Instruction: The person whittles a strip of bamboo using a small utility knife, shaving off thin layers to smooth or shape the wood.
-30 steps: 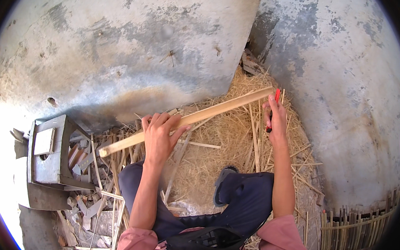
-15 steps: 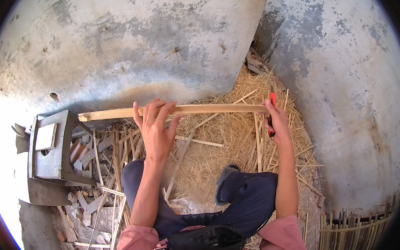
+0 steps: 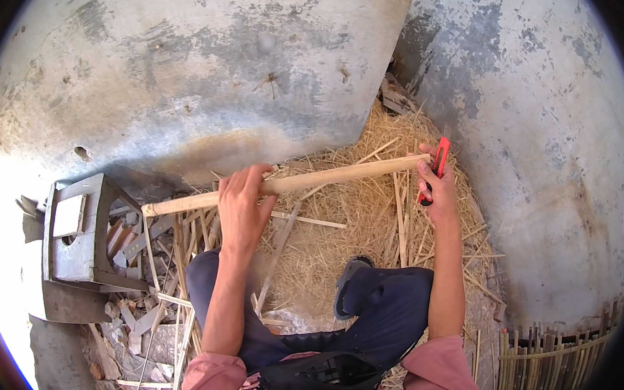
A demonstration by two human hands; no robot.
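Note:
A long pale wooden strip [image 3: 345, 173] lies across in front of me, its left end lower than its right. My left hand [image 3: 241, 203] is closed around it left of the middle, fingers over the top and thumb on the near side. My right hand [image 3: 438, 192] holds a red and black utility knife [image 3: 441, 157], which points away from me. The fingertips of that hand are at the strip's right end. I cannot make out whether the knife's blade is out.
Straw-like shavings [image 3: 323, 246] and loose thin strips cover the floor around my legs. A worn wooden stool [image 3: 100, 211] lies at the left, beside rubble and wood scraps [image 3: 136, 320]. Plastered walls [image 3: 212, 67] stand ahead and right; a slatted basket-like rim [image 3: 551, 370] is at lower right.
The strip has tilted, its right end rising and its left end dropping and shifting right. My left hand has closed more around it. The knife has turned and moved slightly right.

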